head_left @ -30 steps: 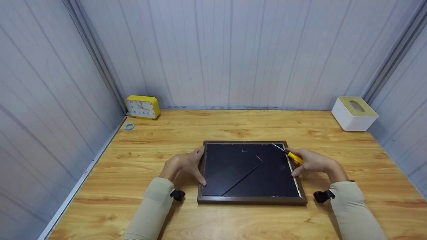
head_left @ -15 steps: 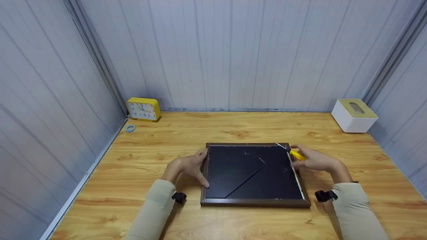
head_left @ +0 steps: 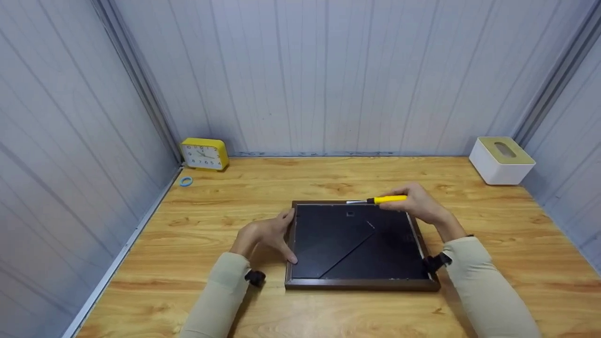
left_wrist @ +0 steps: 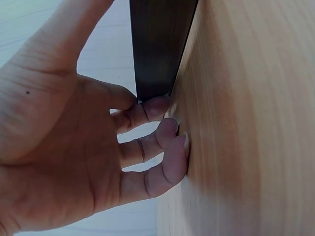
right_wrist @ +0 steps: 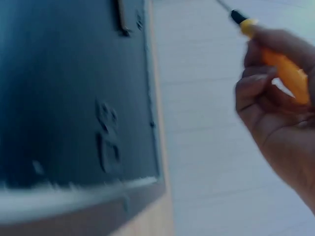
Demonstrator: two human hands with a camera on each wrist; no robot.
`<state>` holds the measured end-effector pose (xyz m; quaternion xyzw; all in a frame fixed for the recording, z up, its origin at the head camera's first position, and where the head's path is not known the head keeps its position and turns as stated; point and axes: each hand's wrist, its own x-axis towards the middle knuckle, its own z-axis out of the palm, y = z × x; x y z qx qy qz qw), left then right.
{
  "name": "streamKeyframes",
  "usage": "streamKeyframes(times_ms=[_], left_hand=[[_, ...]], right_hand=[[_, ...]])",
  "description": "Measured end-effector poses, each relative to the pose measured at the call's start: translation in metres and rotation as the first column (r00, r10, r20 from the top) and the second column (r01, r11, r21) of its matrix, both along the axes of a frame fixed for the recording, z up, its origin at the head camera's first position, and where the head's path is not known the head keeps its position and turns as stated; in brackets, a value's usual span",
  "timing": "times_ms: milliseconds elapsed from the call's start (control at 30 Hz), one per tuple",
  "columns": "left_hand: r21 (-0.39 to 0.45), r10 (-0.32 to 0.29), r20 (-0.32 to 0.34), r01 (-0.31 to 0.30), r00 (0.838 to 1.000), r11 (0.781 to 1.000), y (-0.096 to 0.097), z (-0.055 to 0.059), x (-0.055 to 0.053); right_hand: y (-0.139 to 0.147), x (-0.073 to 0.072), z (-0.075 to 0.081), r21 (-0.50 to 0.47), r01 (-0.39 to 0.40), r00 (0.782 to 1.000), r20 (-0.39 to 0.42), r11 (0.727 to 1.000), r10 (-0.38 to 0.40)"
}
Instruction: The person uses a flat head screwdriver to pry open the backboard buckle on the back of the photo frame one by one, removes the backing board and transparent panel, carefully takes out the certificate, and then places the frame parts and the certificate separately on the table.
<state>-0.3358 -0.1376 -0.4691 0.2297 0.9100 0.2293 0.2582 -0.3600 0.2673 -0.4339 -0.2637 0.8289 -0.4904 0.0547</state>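
Observation:
A picture frame (head_left: 361, 283) with a brown rim lies face down on the wooden table, its black backing board (head_left: 328, 239) upward. My left hand (head_left: 267, 234) grips its left side, thumb over the rim and fingers near the far left corner. In the left wrist view, curled fingers (left_wrist: 167, 162) meet the frame's end and the tabletop. My right hand (head_left: 420, 204) holds a yellow-handled screwdriver (head_left: 390, 199) over the far edge, its metal shaft pointing left. Whether the tip touches the rim I cannot tell. The right wrist view is blurred.
A yellow alarm clock (head_left: 204, 154) stands at the back left, with a small blue ring (head_left: 186, 181) in front of it. At the back right is a white tissue box (head_left: 501, 160). Panelled walls (head_left: 300, 80) enclose the table (head_left: 197, 211) at the back and sides.
My right hand has left the frame's right side and moved up and left to the far edge. The screwdriver now points left, nearly level. My left hand keeps its hold.

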Motion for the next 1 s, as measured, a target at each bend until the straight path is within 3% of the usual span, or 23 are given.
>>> streamKeyframes(times_ms=[100, 200, 367, 633, 833, 1000], left_hand=[[0.011, 0.005, -0.001, -0.005, 1.000, 1.000, -0.001, 0.000, 0.000], [0.011, 0.004, 0.000, -0.004, 1.000, 1.000, -0.001, 0.002, 0.000], [-0.004, -0.008, 0.001, 0.008, 1.000, 1.000, -0.001, 0.003, -0.001], [-0.005, 0.012, -0.003, -0.012, 1.000, 1.000, -0.001, -0.001, 0.000], [-0.053, 0.041, 0.000, -0.041, 0.999, 0.998, -0.003, 0.000, 0.003], [-0.047, 0.014, -0.003, -0.014, 1.000, 0.999, -0.002, 0.003, 0.001]], right_hand=[[-0.015, 0.006, 0.011, -0.110, -0.001, 0.999, 0.053, 0.994, 0.006], [-0.026, 0.005, 0.014, -0.147, 0.005, 0.997, 0.076, 0.989, 0.007], [-0.048, -0.007, 0.005, -0.107, -0.025, 0.994, 0.106, 0.994, 0.037], [-0.094, -0.006, -0.011, -0.038, -0.076, 0.979, 0.187, 0.996, 0.082], [-0.119, -0.011, -0.022, 0.011, -0.043, 0.969, 0.243, 0.999, 0.039], [-0.124, -0.021, -0.024, 0.095, -0.021, 0.975, 0.222, 0.995, -0.001]])
